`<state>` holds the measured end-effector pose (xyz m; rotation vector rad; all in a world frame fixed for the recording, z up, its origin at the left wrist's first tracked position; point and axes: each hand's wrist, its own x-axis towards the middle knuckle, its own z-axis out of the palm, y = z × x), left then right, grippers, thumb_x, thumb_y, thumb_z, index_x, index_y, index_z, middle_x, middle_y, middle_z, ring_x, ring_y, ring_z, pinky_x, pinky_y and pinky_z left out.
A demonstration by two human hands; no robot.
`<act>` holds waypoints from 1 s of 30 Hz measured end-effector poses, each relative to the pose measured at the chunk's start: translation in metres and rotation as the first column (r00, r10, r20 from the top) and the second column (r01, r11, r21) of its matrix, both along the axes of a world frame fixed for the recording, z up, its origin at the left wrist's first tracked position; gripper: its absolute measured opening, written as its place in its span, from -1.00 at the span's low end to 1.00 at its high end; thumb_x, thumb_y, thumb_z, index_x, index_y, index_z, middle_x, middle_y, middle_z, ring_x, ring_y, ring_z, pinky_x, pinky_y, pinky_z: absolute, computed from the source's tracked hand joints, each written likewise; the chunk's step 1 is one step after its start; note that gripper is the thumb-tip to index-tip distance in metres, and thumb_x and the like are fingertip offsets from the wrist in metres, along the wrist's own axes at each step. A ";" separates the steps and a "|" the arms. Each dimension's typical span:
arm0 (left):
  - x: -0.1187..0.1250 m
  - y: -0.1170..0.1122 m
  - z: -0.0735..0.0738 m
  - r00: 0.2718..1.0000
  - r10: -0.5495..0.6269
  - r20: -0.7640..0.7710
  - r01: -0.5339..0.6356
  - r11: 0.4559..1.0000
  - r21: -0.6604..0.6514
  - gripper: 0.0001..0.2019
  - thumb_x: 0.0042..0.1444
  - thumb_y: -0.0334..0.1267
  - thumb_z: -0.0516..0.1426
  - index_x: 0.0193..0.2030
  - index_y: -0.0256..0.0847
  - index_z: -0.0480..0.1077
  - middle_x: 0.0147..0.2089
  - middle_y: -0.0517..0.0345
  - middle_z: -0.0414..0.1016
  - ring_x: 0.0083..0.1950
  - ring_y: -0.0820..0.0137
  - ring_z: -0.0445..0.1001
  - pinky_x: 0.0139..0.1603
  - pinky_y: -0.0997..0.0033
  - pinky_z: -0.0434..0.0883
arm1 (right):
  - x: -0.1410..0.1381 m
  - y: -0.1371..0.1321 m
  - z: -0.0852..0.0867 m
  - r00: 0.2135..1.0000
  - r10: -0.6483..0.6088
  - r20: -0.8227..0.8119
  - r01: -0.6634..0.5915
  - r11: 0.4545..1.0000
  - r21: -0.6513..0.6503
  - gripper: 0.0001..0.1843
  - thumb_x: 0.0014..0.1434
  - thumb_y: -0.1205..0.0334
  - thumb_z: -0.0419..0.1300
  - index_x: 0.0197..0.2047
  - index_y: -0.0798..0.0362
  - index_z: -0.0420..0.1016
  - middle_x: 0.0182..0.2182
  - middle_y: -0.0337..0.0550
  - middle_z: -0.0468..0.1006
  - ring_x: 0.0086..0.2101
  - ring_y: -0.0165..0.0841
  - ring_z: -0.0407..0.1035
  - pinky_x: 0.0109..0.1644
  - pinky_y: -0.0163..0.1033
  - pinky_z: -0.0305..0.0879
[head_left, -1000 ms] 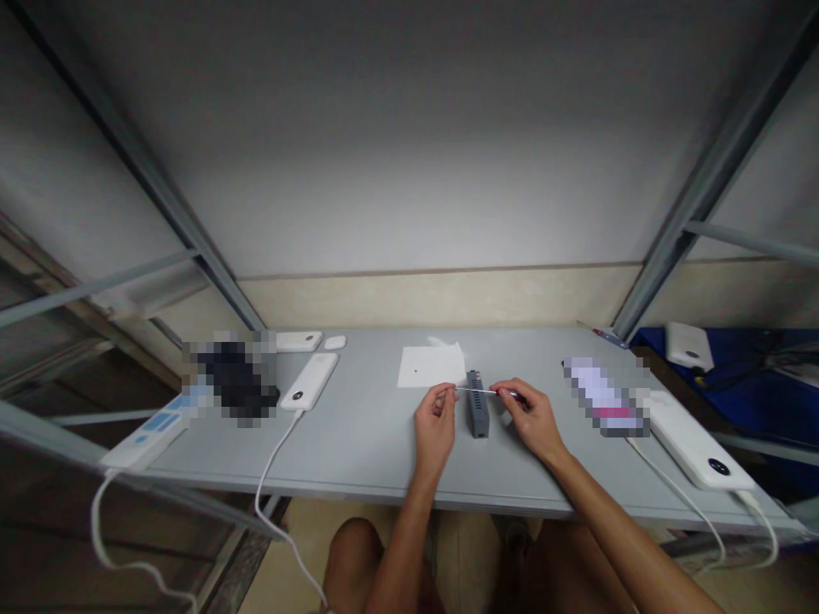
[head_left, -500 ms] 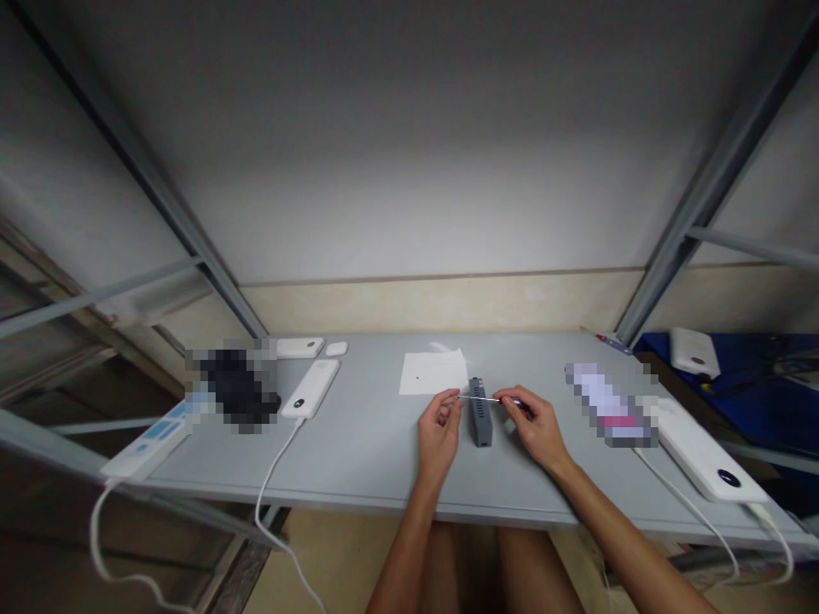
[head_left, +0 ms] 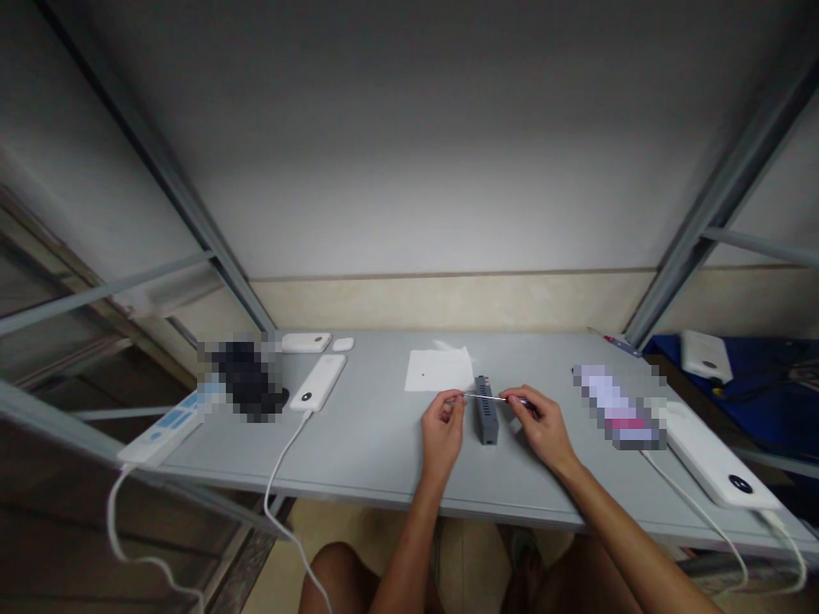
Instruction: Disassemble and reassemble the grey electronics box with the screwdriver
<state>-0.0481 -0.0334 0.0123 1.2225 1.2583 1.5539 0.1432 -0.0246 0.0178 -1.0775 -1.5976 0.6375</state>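
Both my hands are over the middle of a grey table [head_left: 384,465]. My left hand [head_left: 443,435] pinches the end of a thin metal shaft [head_left: 485,396] between its fingertips. My right hand [head_left: 541,426] grips the other end, where a small dark handle [head_left: 525,402] is partly hidden by the fingers, so it may be a slim screwdriver. The shaft passes just above a grey slotted rectangular block [head_left: 486,411] standing lengthwise on the table. Behind my left hand lies a white sheet of paper [head_left: 438,371] with a small dark dot.
Left of my hands lie a white power bank [head_left: 318,383] with a cable, a pixelated dark object [head_left: 246,379] and a white power strip [head_left: 170,424]. On the right are a pixelated object [head_left: 618,408] and a larger white power bank [head_left: 713,456]. Blue cloth [head_left: 735,367] lies beyond the table's right edge.
The whole view has shifted slightly as my head moved. My hands keep the same hold on the thin shaft above the grey block.
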 end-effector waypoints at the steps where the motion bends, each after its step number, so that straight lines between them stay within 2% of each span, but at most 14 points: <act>1: 0.000 0.000 0.000 1.000 0.001 -0.001 -0.001 1.000 -0.001 -0.60 0.18 0.10 0.26 -0.15 -0.25 0.55 -0.40 0.12 0.53 -0.45 0.46 0.38 -0.43 0.51 0.30 | 0.000 0.000 0.000 1.000 0.002 0.007 -0.002 1.000 0.005 -0.66 0.38 -0.02 0.16 -0.20 -0.01 0.66 -0.37 -0.12 0.58 -0.41 -0.27 0.37 -0.37 -0.20 0.21; 7: 0.001 0.000 -0.002 0.998 0.026 -0.060 -0.026 1.000 0.006 -0.65 0.25 0.04 0.20 -0.13 -0.25 0.55 -0.43 0.15 0.49 -0.47 0.45 0.35 -0.45 0.51 0.27 | -0.002 -0.002 0.000 0.998 0.014 0.068 -0.019 0.997 0.076 -0.71 0.41 0.06 0.13 -0.17 -0.02 0.64 -0.36 -0.12 0.56 -0.40 -0.27 0.36 -0.33 -0.18 0.24; 11: 0.003 -0.002 -0.001 0.965 0.126 -0.229 -0.108 0.990 0.090 -0.77 0.31 -0.13 0.14 -0.13 -0.20 0.56 -0.32 0.09 0.55 -0.40 0.40 0.42 -0.35 0.45 0.34 | -0.003 -0.005 -0.002 0.992 -0.006 0.128 -0.014 0.988 0.156 -0.74 0.42 0.13 0.11 -0.15 -0.03 0.62 -0.35 -0.10 0.55 -0.33 -0.23 0.40 -0.26 -0.14 0.30; 14: 0.005 -0.007 0.001 0.879 0.222 -0.422 -0.142 0.967 0.212 -0.83 0.33 -0.26 0.10 -0.13 -0.14 0.55 -0.24 0.09 0.58 -0.34 0.37 0.46 -0.22 0.40 0.37 | -0.001 -0.006 -0.002 0.986 -0.028 0.166 -0.012 0.973 0.233 -0.76 0.42 0.20 0.10 -0.14 -0.03 0.61 -0.35 -0.09 0.54 -0.29 -0.21 0.40 -0.18 -0.10 0.32; 18: 0.009 -0.013 0.002 0.684 0.307 -0.662 -0.090 0.936 0.341 -0.80 0.37 -0.36 0.04 -0.08 -0.13 0.51 -0.21 0.09 0.58 -0.25 0.32 0.50 -0.15 0.35 0.36 | 0.004 -0.006 -0.001 0.987 -0.064 0.149 0.018 0.956 0.291 -0.76 0.42 0.26 0.08 -0.14 -0.01 0.60 -0.35 -0.10 0.49 -0.28 -0.23 0.38 -0.19 -0.10 0.32; 21: 0.011 -0.015 -0.001 0.517 0.406 -0.754 -0.072 0.898 0.434 -0.80 0.37 -0.41 0.04 -0.07 -0.17 0.48 -0.23 0.09 0.57 -0.20 0.27 0.52 -0.15 0.31 0.33 | 0.006 -0.005 -0.001 0.988 -0.074 0.133 0.027 0.946 0.324 -0.76 0.41 0.31 0.07 -0.13 0.00 0.60 -0.33 -0.12 0.43 -0.29 -0.25 0.36 -0.19 -0.11 0.33; 23: 0.013 -0.015 -0.002 0.440 0.463 -0.769 -0.070 0.872 0.484 -0.82 0.37 -0.42 0.04 -0.08 -0.18 0.47 -0.26 0.10 0.56 -0.20 0.26 0.51 -0.16 0.28 0.32 | 0.005 -0.006 -0.001 0.987 -0.092 0.133 0.039 0.934 0.356 -0.75 0.40 0.34 0.07 -0.12 -0.01 0.60 -0.32 -0.13 0.39 -0.30 -0.27 0.35 -0.20 -0.12 0.33; 26: 0.014 -0.016 -0.002 0.391 0.510 -0.766 -0.067 0.846 0.529 -0.82 0.37 -0.43 0.03 -0.09 -0.19 0.45 -0.27 0.10 0.55 -0.22 0.26 0.51 -0.17 0.27 0.31 | 0.003 -0.007 0.001 0.982 -0.132 0.138 0.064 0.907 0.417 -0.74 0.38 0.39 0.07 -0.12 -0.01 0.59 -0.30 -0.14 0.33 -0.31 -0.29 0.32 -0.25 -0.15 0.30; 30: 0.013 -0.017 0.000 0.404 0.507 -0.762 -0.037 0.841 0.540 -0.81 0.40 -0.42 0.00 -0.08 -0.20 0.44 -0.26 0.08 0.55 -0.22 0.29 0.51 -0.16 0.29 0.34 | 0.002 -0.009 0.002 0.978 -0.165 0.127 0.086 0.874 0.478 -0.73 0.35 0.45 0.06 -0.11 0.00 0.57 -0.28 -0.14 0.31 -0.30 -0.30 0.30 -0.26 -0.18 0.29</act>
